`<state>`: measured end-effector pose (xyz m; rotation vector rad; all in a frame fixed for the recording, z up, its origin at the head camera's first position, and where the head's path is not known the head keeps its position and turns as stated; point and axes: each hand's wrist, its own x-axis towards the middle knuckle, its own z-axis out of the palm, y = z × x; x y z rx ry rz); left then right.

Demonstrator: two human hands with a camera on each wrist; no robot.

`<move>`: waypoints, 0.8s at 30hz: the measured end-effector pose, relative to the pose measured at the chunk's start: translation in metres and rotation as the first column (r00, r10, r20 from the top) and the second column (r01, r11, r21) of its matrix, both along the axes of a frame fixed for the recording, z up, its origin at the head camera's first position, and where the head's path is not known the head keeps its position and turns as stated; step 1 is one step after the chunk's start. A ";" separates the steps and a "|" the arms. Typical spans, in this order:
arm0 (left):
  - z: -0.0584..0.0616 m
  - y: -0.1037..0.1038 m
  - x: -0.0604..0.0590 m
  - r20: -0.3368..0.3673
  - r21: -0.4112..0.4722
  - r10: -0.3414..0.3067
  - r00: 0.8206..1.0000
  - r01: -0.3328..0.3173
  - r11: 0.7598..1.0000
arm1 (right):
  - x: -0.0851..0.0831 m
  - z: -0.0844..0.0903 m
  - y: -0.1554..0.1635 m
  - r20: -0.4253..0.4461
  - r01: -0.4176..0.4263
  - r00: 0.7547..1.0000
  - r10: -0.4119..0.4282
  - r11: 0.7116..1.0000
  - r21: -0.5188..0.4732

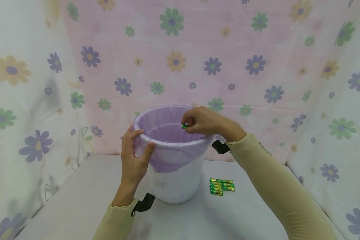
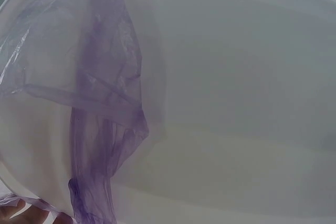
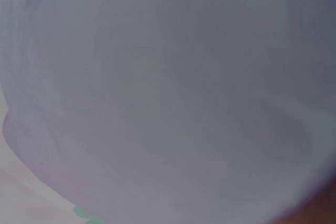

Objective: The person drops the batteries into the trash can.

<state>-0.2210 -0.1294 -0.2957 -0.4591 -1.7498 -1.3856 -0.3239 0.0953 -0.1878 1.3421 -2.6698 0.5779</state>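
A white trash bin (image 1: 177, 186) stands on the table, lined with a purple plastic bag (image 1: 174, 155) folded down over its rim. My left hand (image 1: 135, 156) holds the bin's left side at the rim, its thumb against the front of the liner. The left wrist view shows the liner (image 2: 107, 103) hanging over the pale wall of the bin, with fingertips at the bottom left. Above the bin's mouth, my right hand (image 1: 205, 123) pinches a small green battery (image 1: 184, 126). Only the bin's blurred pale surface (image 3: 157, 98) fills most of the right wrist view.
Several green and gold batteries (image 1: 222, 186) lie side by side in two columns on the white table (image 1: 243, 213), right of the bin. Flower-patterned cloth walls (image 1: 180, 80) enclose the back and both sides.
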 end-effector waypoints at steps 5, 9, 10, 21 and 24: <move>0.000 0.001 0.000 -0.006 -0.001 0.002 1.000 -0.002 1.000 | -0.008 -0.005 -0.005 -0.001 0.012 1.000 -0.012 1.000 0.026; -0.001 0.000 -0.001 -0.017 -0.001 0.003 1.000 -0.003 1.000 | -0.012 -0.008 -0.010 -0.001 0.022 1.000 -0.022 0.998 0.052; -0.001 0.000 -0.002 -0.021 -0.002 0.002 1.000 -0.002 1.000 | -0.013 -0.009 -0.011 -0.001 0.024 1.000 -0.024 0.998 0.058; -0.007 -0.004 -0.009 0.015 -0.004 -0.004 1.000 0.004 1.000 | -0.020 -0.013 -0.017 0.000 0.051 0.999 -0.052 0.994 0.098; -0.002 -0.002 -0.005 0.022 -0.005 -0.005 1.000 0.005 1.000 | -0.022 -0.014 -0.017 -0.002 0.053 0.999 -0.053 0.994 0.098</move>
